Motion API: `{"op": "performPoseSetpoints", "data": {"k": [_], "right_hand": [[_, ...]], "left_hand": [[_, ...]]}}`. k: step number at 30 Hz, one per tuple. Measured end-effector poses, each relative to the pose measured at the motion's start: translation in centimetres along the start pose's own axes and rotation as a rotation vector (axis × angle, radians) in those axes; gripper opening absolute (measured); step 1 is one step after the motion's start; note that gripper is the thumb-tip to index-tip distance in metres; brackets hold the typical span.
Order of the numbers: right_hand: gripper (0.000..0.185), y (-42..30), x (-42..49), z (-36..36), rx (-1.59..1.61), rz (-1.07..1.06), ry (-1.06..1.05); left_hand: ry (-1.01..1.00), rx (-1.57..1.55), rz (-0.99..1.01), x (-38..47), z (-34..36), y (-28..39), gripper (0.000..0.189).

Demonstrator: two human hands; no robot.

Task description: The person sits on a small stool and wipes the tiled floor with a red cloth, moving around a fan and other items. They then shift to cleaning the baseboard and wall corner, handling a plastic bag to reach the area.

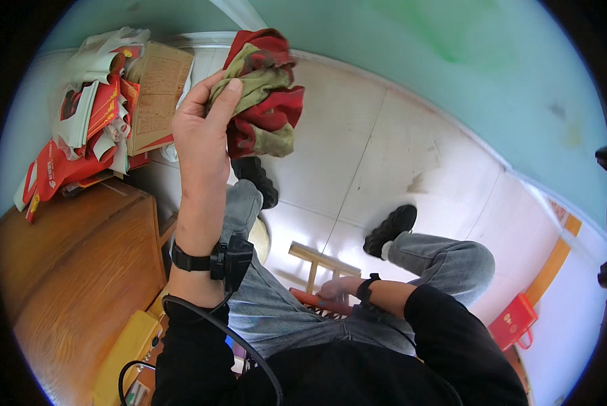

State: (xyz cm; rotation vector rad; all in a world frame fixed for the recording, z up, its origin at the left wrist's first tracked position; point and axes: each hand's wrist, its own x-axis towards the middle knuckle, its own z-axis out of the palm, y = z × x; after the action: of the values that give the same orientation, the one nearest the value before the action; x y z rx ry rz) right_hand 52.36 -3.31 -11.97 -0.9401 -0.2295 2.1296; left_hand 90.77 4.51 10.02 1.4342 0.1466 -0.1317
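Observation:
A crumpled red and olive-green cloth (270,109) with dark stains hangs from my left hand (207,111), pinched between thumb and fingers above the tiled floor. Between my legs, my right hand (336,288) is against the reddish wooden rail (328,303) of a low wooden stool. Its fingers are partly hidden, so I cannot tell whether they grip the rail. Pale wooden bars (316,259) of the stool reach toward the floor, and dark webbing shows beneath the rail. Each forearm wears a black strap; the left one carries a black device (237,261) with a cable.
A wooden cabinet (80,254) stands at left, with rolled papers and red bags (100,116) beyond it beside a cardboard box (161,96). A yellow case (125,355) lies near my left elbow. At right is a red box (514,322). A pale green wall (461,61) bounds the floor ahead.

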Motion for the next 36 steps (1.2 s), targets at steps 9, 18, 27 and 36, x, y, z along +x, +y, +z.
{"op": "performPoseSetpoints", "data": {"k": [9, 18, 27, 36], "right_hand": [[0.029, -7.9, -7.8, -5.2, 0.313, 0.233, 0.099], [0.026, -11.8, -5.5, -11.5, -0.062, -0.085, 0.558], [0.036, -14.9, -19.6, -15.1, 0.76, -1.0, 1.415], [0.1, -17.9, -25.9, -8.0, 0.8, -1.407, 0.959]], "left_hand": [[0.102, -0.008, 0.046, 9.6, -4.5, -1.3, 0.03], [0.081, 0.105, 0.052, 14.7, -5.2, -5.3, 0.025], [-0.312, 0.093, -0.401, 7.5, -4.8, -5.2, 0.035], [-0.368, -0.032, -0.4, -2.7, -2.8, -3.7, 0.039]]}}
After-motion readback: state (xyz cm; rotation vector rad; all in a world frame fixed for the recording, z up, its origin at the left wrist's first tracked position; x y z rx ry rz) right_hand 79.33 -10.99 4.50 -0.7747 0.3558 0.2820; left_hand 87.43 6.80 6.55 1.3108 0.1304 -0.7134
